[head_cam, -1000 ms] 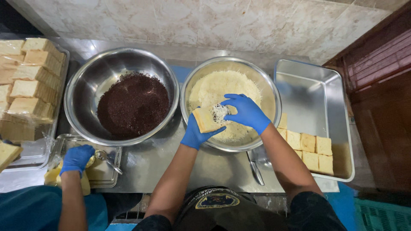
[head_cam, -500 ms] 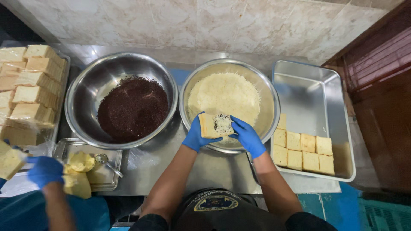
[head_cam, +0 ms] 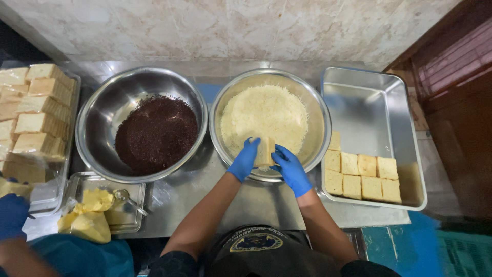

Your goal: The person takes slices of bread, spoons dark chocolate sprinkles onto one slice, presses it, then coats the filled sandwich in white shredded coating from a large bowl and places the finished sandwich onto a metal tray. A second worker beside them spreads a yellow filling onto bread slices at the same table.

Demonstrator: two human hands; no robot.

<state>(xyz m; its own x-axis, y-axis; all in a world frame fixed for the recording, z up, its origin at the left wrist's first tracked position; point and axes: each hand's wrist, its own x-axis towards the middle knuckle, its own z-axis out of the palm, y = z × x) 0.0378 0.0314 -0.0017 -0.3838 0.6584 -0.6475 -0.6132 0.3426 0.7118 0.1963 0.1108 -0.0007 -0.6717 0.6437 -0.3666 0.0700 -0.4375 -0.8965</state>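
Observation:
My left hand (head_cam: 244,160) and my right hand (head_cam: 290,169), both in blue gloves, press a folded slice of bread (head_cam: 265,152) between them. They hold it on edge over the near side of a steel bowl (head_cam: 312,110) filled with pale grated cheese (head_cam: 264,115). To the left sits a second steel bowl (head_cam: 97,115) with dark chocolate sprinkles (head_cam: 156,133). On the right, a steel tray (head_cam: 405,154) carries several finished bread pieces (head_cam: 361,174) along its near side.
Stacked plain bread slices (head_cam: 36,115) lie in a container at far left. A small steel tray (head_cam: 130,213) holds yellow butter (head_cam: 92,215) and a spoon. Another person's blue-gloved hand (head_cam: 13,215) is at the lower left. A marble wall runs behind.
My hands turned the bread from lying flat to standing on edge, folded shut between them, at the bowl's near side. The other person's hand moved farther left, away from the butter tray.

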